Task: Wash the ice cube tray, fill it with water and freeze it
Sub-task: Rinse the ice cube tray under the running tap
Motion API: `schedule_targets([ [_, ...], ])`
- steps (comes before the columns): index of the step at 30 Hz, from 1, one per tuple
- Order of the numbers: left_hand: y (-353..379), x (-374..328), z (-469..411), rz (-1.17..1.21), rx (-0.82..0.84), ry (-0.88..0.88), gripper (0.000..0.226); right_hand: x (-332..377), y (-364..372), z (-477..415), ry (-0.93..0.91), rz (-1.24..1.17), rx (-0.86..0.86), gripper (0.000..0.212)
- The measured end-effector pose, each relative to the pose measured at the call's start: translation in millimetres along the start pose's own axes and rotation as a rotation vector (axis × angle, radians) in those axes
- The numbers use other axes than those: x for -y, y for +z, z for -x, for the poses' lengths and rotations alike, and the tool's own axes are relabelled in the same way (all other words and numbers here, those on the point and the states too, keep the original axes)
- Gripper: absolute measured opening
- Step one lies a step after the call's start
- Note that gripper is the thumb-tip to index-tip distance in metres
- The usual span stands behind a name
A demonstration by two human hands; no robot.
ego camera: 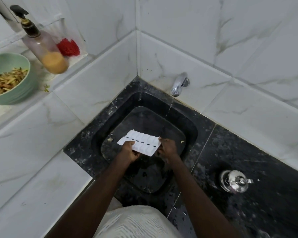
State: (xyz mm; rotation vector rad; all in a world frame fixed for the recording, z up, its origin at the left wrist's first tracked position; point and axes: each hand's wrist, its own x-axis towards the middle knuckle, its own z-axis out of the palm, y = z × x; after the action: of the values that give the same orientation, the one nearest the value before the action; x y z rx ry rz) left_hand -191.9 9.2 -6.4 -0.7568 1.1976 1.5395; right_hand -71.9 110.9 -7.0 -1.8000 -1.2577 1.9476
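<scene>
A white ice cube tray (141, 141) is held over the black sink (187, 124), roughly level, its cells facing up. My left hand (127, 151) grips its near left edge, thumb on top. My right hand (168, 147) grips its right end. A chrome tap (179, 85) sticks out of the wall tiles at the back right of the sink. A thin stream of water (169, 109) falls from it into the basin just beyond the tray's right end, apart from the tray.
A pump soap bottle (45, 47) with orange liquid and a red scrubber (68, 47) stand on the white tiled ledge at the upper left. A green bowl (22, 83) of peelings sits beside them. A steel lidded pot (234, 181) rests on the black counter at the right.
</scene>
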Motion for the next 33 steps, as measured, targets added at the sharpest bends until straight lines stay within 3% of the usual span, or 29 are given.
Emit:
schedule_targets([
  [3,-4,3,7,-0.069,0.007,0.021,0.045,0,-2,6,-0.018,-0.009,-0.007,0.034],
  [8,-18,14,15,-0.12,0.015,0.024,0.035,-7,-5,25,-0.05,0.042,-0.001,0.028],
  [18,-43,54,43,-0.139,0.01,0.018,0.048,-33,-23,73,-0.305,0.483,-0.075,0.023],
  [25,-53,80,58,-0.13,-0.04,-0.022,0.057,-61,-45,106,-0.449,0.58,-0.104,0.026],
  [33,-55,109,84,-0.057,0.042,-0.038,0.065,-96,-86,145,-0.612,0.688,-0.077,0.024],
])
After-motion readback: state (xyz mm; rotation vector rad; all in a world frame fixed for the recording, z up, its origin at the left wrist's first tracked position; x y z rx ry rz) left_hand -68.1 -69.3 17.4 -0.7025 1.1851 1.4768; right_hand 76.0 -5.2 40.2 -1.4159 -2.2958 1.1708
